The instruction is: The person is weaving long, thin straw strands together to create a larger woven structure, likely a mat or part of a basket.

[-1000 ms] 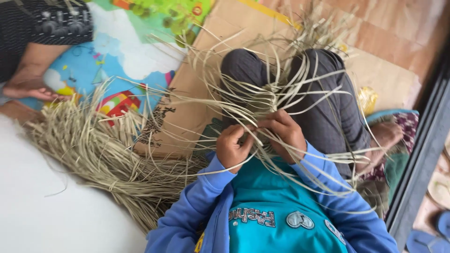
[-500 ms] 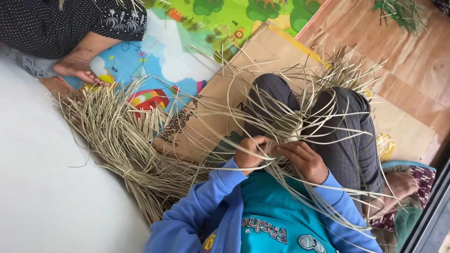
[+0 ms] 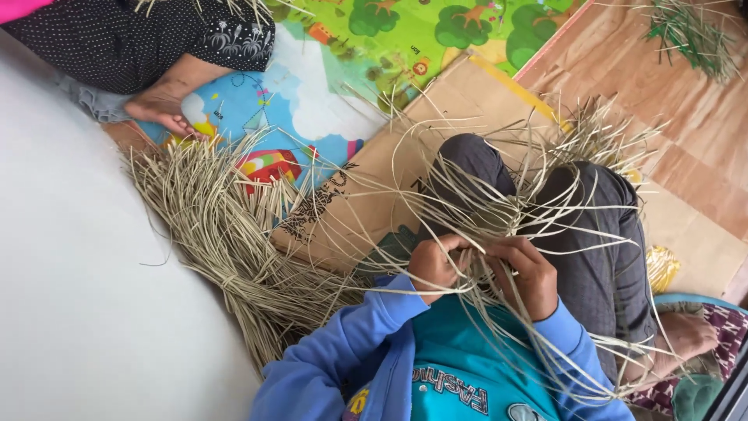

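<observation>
In the head view, a tangle of pale dried straw strands (image 3: 499,214) is held above the lap, over the knees in dark grey trousers (image 3: 600,242). The left hand (image 3: 433,267) is closed around several strands near the middle of the tangle, its fingers curled tight. The right hand (image 3: 531,274) is likewise curled shut on strands just beside it, the two hands almost touching. Loose ends are fanned out in every direction from the grip, some trailing down over the blue sleeves (image 3: 351,351) and teal shirt (image 3: 460,366).

A large bundle of the same straw (image 3: 226,226) is laid on the floor to the left, well apart from the hands, its tips spread towards another person's bare foot (image 3: 160,105). That foot is rested on a colourful play mat (image 3: 312,101), whose edge is overlapped by a sheet of brown cardboard (image 3: 366,203). The cardboard is spread under the knees and is bordered on the right by wooden flooring (image 3: 701,148). A few green stems (image 3: 693,35) are scattered in the upper right corner. A broad white surface (image 3: 70,296) fills the left side, its curved edge touched by the bundle. Between the bundle and the knees, a bare stretch of cardboard is seen.
</observation>
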